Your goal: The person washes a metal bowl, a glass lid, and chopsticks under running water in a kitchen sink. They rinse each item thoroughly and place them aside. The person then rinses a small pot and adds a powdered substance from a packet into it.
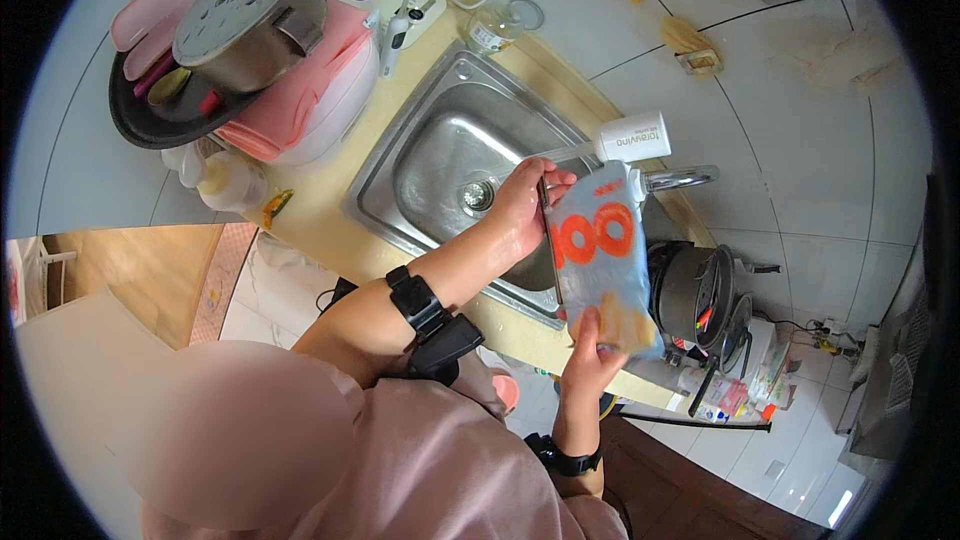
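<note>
My right hand [595,366] pinches the lower end of a bluish clear plastic bag [606,262] with large orange printing, thumb on top. Something yellowish-brown [626,322] shows through at that end. At the bag's left edge, my left hand [531,191] curls its fingers around a thin, dark, straight strip [553,255]; whether it is a blade seen edge-on or a clip, I cannot tell. Both hands and the bag are above the right part of a stainless-steel sink [450,135]. Beside the bag's top is a white faucet filter [634,136] on a chrome tap [682,178].
Pots [697,292] and bottles stand to the right. On the left, an upturned pot [247,15] rests in a black pan [135,116] above a pink-draped white container [337,101]. A pump bottle [232,180], a glass jar [491,28] and an electric toothbrush [394,34] occupy the counter [307,202].
</note>
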### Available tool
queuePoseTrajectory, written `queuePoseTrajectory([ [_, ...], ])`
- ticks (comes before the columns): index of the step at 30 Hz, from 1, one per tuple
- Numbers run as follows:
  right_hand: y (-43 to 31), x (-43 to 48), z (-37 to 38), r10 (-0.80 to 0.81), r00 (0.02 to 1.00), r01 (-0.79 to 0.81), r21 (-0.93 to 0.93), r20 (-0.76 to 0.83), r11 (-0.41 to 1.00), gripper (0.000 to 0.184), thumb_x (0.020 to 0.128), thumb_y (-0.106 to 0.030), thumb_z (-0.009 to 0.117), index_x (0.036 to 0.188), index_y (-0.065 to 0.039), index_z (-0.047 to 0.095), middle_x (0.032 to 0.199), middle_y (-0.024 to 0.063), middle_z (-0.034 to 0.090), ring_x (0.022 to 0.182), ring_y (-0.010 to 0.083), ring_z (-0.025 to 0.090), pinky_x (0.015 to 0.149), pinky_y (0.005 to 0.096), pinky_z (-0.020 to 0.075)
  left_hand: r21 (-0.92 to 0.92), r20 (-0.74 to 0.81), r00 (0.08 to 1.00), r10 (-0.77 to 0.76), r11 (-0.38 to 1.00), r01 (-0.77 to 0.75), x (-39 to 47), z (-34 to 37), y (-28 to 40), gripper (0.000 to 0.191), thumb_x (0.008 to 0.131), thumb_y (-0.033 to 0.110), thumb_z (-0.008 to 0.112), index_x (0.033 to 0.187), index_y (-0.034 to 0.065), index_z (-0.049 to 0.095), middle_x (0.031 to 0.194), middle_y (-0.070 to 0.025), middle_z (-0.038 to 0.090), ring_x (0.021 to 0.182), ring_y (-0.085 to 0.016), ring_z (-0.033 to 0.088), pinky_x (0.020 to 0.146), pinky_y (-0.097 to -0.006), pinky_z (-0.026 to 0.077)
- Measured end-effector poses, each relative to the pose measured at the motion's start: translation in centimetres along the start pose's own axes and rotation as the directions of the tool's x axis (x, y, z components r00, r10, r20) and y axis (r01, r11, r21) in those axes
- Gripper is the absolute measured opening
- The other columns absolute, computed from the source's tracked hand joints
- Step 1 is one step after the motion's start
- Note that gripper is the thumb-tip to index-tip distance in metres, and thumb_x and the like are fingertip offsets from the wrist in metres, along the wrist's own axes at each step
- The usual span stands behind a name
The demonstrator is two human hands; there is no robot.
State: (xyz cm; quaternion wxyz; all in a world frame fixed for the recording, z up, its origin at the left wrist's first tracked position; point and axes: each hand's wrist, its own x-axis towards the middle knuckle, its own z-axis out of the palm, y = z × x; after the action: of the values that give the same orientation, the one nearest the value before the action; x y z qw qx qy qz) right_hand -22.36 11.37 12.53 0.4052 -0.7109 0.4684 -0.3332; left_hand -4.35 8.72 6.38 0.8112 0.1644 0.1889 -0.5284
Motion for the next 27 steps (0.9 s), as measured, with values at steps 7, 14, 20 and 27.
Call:
queuePoseTrajectory([
  [7, 0.6, -0.6, -0.4, -0.040, 0.998, 0.045, 0.113, -0.048, 0.993, 0.022, 0.080, -0.008, 0.057, 0.098, 0.004, 0.054, 0.088, 0.0085, 0.056, 0.075, 0.0146, 0.056, 0.062, 0.0268, 0.0460, -0.033, 0.024, 0.999, 0.024, 0.999, -0.023, 0.0, -0.1, -0.7, 0.012, 0.086, 0.018, 0.041, 0.081, 0.0095, 0.048, 0.079, -0.0073, 0.058, 0.080, -0.020, 0.055, 0.078, -0.0332, 0.043],
  [14, 2.1, -0.6, -2.1, -0.038, 0.998, 0.042, 0.080, -0.048, 0.996, 0.023, 0.080, -0.005, 0.055, 0.100, 0.007, 0.051, 0.092, 0.0124, 0.056, 0.074, 0.0180, 0.057, 0.064, 0.0310, 0.0501, -0.056, 0.021, 0.999, 0.043, 0.998, -0.041, 1.0, -0.2, -1.7, 0.011, 0.085, 0.017, 0.044, 0.079, 0.0085, 0.047, 0.077, -0.0088, 0.057, 0.083, -0.024, 0.056, 0.078, -0.0340, 0.044],
  [20, 2.7, -0.6, -2.8, -0.031, 0.999, 0.029, 0.139, 0.012, 0.990, 0.032, 0.081, -0.002, 0.051, 0.110, 0.005, 0.040, 0.100, 0.0135, 0.050, 0.078, 0.0213, 0.057, 0.064, 0.0344, 0.0520, -0.028, 0.029, 0.997, 0.068, 0.997, -0.067, 1.1, -0.3, -2.8, 0.013, 0.087, 0.017, 0.043, 0.081, 0.0063, 0.047, 0.077, -0.0102, 0.057, 0.082, -0.025, 0.056, 0.078, -0.0355, 0.045],
  [27, 2.3, 2.5, -5.4, 0.359, 0.928, -0.280, 0.821, 0.098, 0.498, 0.034, 0.084, -0.014, 0.050, 0.114, -0.004, 0.039, 0.094, 0.0094, 0.055, 0.077, 0.0209, 0.056, 0.053, 0.0262, 0.0475, -0.099, 0.013, 1.000, 0.000, 0.995, 0.001, 1.3, 0.0, -4.1, 0.014, 0.088, 0.017, 0.039, 0.083, 0.0055, 0.046, 0.077, -0.0124, 0.056, 0.077, -0.028, 0.057, 0.073, -0.0362, 0.048],
])
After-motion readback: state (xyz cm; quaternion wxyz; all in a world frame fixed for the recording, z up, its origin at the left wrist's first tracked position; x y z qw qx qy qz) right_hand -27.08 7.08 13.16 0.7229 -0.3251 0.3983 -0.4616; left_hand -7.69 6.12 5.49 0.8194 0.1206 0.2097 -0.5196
